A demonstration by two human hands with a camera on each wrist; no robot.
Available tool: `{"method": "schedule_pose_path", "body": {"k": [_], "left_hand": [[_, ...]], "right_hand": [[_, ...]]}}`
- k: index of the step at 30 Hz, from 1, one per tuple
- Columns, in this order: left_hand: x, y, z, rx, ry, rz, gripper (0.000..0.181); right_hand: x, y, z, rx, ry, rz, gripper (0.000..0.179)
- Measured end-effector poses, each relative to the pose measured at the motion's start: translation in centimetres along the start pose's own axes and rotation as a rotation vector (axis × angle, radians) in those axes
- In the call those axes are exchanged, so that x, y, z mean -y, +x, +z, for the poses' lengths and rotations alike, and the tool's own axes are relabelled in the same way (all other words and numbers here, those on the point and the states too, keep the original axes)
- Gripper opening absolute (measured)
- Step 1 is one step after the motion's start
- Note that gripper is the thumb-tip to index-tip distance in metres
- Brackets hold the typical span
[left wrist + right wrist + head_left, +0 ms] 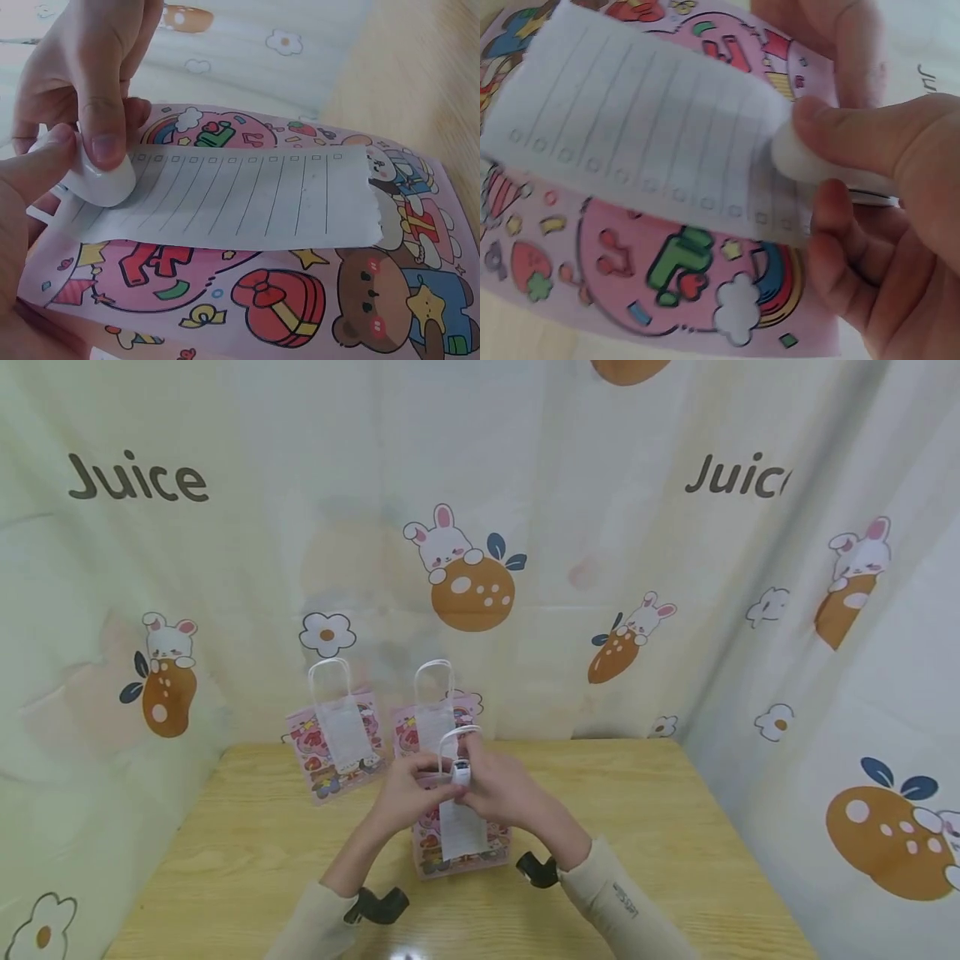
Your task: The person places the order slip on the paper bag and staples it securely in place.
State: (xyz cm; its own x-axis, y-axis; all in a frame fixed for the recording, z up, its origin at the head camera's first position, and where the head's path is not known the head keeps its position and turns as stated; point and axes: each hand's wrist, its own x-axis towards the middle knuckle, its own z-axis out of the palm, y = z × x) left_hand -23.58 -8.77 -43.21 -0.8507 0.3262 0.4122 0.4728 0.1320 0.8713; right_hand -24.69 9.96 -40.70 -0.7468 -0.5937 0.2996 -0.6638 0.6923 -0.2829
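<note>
A pink cartoon-print paper gift bag (498,843) with white handles is in front of me, a lined white paper slip (462,831) lying along its face. My right hand (501,783) pinches a small white stapler (109,184) at the bag's handle end, thumb on its rounded top and fingers underneath. The stapler overlaps the end of the slip (641,112). My left hand (405,797) grips the bag's top edge from the other side, its thumb against the stapler. Some left fingers are hidden behind the bag.
Two similar bags with white slips, one at the left (307,743) and one behind my hands (405,727), are at the back of the wooden table (622,827). A printed curtain (570,527) hangs behind and at both sides. Black wrist mounts (382,906) sit by the sleeves.
</note>
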Motion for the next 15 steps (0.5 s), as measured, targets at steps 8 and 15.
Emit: {"method": "schedule_pose_path", "body": {"k": [8,15], "left_hand": [[0.2,0.0,-0.4,0.002,-0.027,0.050,0.017],[1.2,-0.1,-0.2,0.001,-0.052,0.058,0.017]], "right_hand": [[-0.6,-1.3,1.1,-0.234,-0.038,-0.083,0.053],[-3.4,-2.8,-0.1,-0.343,0.097,-0.051,0.055]]}}
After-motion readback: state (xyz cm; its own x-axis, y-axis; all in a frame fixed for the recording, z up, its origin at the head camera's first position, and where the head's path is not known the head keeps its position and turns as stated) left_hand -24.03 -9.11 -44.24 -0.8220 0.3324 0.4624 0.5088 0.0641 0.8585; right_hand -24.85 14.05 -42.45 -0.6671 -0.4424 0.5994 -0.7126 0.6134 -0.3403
